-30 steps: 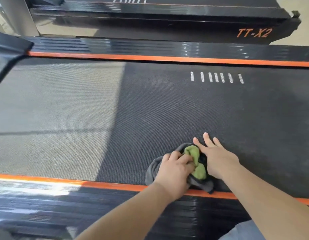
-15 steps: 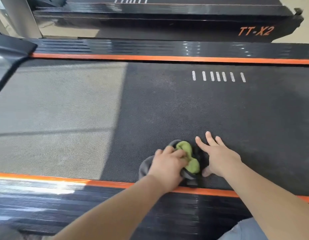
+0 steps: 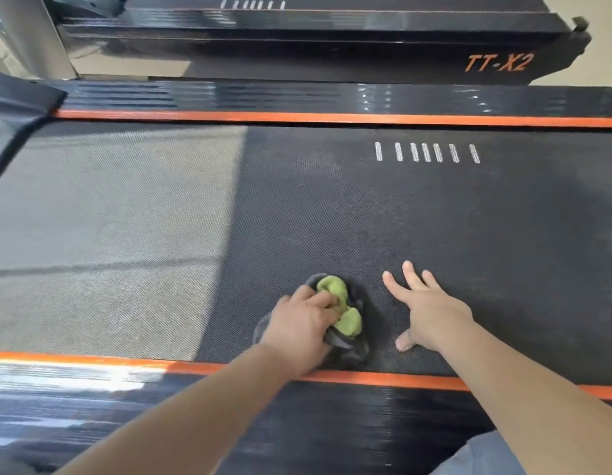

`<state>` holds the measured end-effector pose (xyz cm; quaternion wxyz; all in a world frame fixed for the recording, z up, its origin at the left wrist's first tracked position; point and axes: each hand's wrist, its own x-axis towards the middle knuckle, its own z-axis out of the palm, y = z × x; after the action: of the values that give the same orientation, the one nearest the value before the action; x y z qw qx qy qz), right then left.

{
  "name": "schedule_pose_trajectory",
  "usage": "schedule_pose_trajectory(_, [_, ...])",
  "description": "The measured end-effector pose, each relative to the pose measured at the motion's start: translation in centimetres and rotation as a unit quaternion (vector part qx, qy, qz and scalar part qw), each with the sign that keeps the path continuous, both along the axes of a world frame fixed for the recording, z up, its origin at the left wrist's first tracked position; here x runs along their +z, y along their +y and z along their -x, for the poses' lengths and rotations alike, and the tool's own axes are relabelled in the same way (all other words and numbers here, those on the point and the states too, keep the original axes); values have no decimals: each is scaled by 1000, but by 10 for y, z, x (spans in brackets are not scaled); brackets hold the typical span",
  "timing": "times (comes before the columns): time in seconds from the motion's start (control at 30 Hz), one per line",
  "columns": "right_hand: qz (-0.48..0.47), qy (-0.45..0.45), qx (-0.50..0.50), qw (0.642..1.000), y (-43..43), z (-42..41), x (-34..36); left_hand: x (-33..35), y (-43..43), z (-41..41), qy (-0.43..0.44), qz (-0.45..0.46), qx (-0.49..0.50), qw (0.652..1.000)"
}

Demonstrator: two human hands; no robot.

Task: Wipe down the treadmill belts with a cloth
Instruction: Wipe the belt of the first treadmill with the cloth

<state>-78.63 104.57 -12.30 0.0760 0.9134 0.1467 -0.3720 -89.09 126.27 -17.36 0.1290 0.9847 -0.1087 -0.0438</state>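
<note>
A dark textured treadmill belt runs across the view, sunlit on its left part. A bunched grey and green cloth lies on the belt near its front orange edge. My left hand grips the cloth with curled fingers and presses it on the belt. My right hand rests flat on the belt just right of the cloth, fingers spread, apart from the cloth.
Orange stripes border the belt front and back, with glossy black side rails beyond them. A second treadmill marked TT-X2 stands behind. White dashes mark the belt. A grey post rises at the far left.
My left hand has slid the cloth to the left along the belt. My right hand came off the cloth and now lies flat on the belt beside it.
</note>
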Motion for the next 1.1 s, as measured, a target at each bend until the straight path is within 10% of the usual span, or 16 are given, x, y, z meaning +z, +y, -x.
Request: schedule_pose_trajectory(1.1, [22, 19, 3, 1000, 2, -2, 1, 5, 26, 8, 26, -6, -74, 997])
